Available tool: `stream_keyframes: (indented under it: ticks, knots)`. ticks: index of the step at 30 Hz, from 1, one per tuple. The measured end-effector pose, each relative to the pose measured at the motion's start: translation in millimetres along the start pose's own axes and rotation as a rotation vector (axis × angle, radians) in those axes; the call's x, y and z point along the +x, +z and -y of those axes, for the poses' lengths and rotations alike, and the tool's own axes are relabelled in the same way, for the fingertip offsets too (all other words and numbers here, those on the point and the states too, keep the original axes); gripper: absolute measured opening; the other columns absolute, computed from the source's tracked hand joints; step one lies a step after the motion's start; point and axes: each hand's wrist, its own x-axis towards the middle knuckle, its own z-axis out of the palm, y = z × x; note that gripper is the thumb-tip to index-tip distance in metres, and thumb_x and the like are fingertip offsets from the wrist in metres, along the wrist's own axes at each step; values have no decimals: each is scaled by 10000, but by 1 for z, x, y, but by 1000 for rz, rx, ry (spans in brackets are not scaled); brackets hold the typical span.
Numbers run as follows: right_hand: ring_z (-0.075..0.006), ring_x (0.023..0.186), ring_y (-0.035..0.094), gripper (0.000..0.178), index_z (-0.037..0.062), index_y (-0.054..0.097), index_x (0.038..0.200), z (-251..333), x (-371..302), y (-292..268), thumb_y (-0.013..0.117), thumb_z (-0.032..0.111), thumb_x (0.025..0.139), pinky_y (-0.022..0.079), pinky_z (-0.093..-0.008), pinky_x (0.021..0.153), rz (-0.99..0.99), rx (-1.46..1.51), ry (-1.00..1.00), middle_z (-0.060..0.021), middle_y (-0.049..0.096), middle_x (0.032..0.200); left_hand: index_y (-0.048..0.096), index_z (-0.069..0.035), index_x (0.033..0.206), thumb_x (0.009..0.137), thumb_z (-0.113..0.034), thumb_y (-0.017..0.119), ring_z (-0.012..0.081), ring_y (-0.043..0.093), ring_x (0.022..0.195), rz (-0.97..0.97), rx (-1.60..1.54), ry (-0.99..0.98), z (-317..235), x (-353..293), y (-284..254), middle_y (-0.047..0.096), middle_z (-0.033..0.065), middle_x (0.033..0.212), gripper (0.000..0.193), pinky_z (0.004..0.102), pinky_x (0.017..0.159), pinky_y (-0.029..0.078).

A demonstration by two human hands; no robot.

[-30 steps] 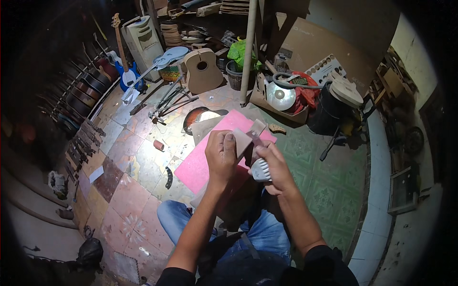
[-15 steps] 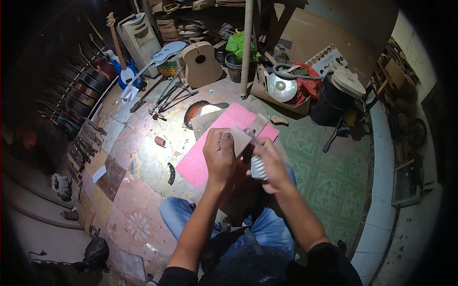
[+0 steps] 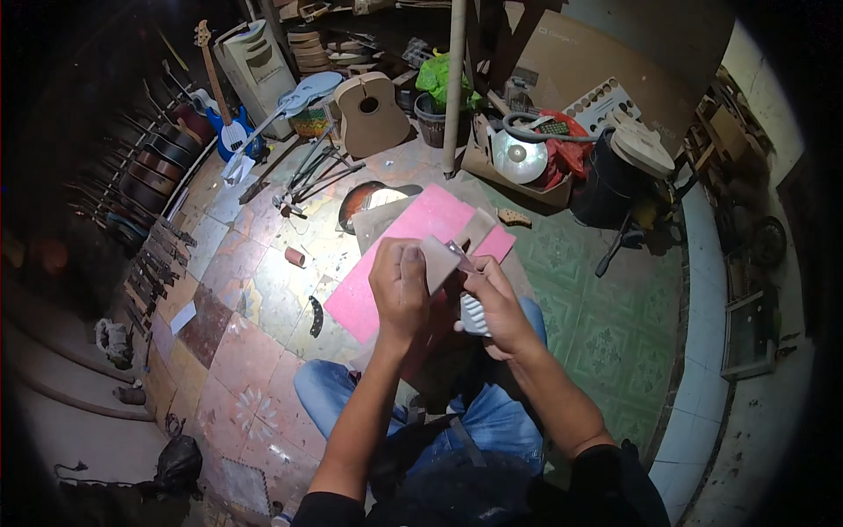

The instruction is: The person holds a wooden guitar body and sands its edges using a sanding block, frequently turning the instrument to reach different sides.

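Observation:
My left hand (image 3: 402,285) is closed around a pale, flat-faced wooden block (image 3: 441,262), thumb lying over its near side. My right hand (image 3: 497,303) is closed on a tool with a white ribbed handle (image 3: 475,314). Its narrow metal-looking end (image 3: 460,256) meets the block's right edge; the exact kind of tool is hard to make out. Beneath both hands lies a bright pink sheet (image 3: 364,303). Another pale wooden piece (image 3: 479,227) rests on that sheet, just beyond my right hand.
Past the pink sheet lies a sunburst guitar body (image 3: 358,204). A brown cylinder (image 3: 295,257) and a black curved piece (image 3: 316,316) are on the tiles at left. An unfinished acoustic guitar body (image 3: 373,123), a post (image 3: 456,97) and a black bin (image 3: 604,193) stand farther back.
My right hand, blurred by motion before, now shows sharply at nearly the same place, with the tool's end against the block. My left hand and the block have shifted only slightly.

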Motion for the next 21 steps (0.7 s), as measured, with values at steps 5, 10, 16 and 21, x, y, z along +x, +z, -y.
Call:
stream_keyframes:
  ticks: [5, 10, 16, 21]
  knots:
    - [-172, 829, 613, 363, 16, 531, 1252, 23, -7, 11, 645, 221, 976, 551, -312, 711, 22, -225, -446, -95, 590, 1025, 644, 30, 958, 1059, -282, 526, 136, 531, 625, 39, -97, -140, -11, -4, -1, 572, 54, 694, 348, 317, 608, 453]
    - [-330, 1000, 575, 490, -11, 596, 1221, 31, -15, 12, 802, 166, 812, 496, -431, 896, -193, -936, -1029, -181, 545, 1100, 641, 19, 997, 1068, -308, 522, 99, 524, 609, 88, -90, -109, -2, -2, 2, 583, 38, 686, 356, 291, 579, 443]
    - [-357, 1005, 588, 512, 46, 606, 1250, 39, -11, -6, 805, 108, 782, 518, -423, 867, -184, -1364, -1284, -199, 553, 1101, 608, 13, 1054, 1083, -337, 489, 157, 553, 679, 226, -363, -271, 12, 14, 32, 591, 80, 736, 371, 334, 646, 481]
    - [-374, 1026, 605, 473, 134, 674, 1197, 52, 4, -20, 814, 161, 746, 546, -454, 826, -352, -1273, -1094, -156, 556, 1117, 604, 10, 989, 1101, -361, 440, 147, 512, 730, 235, -232, -200, 18, 17, 53, 572, 87, 780, 420, 345, 672, 452]
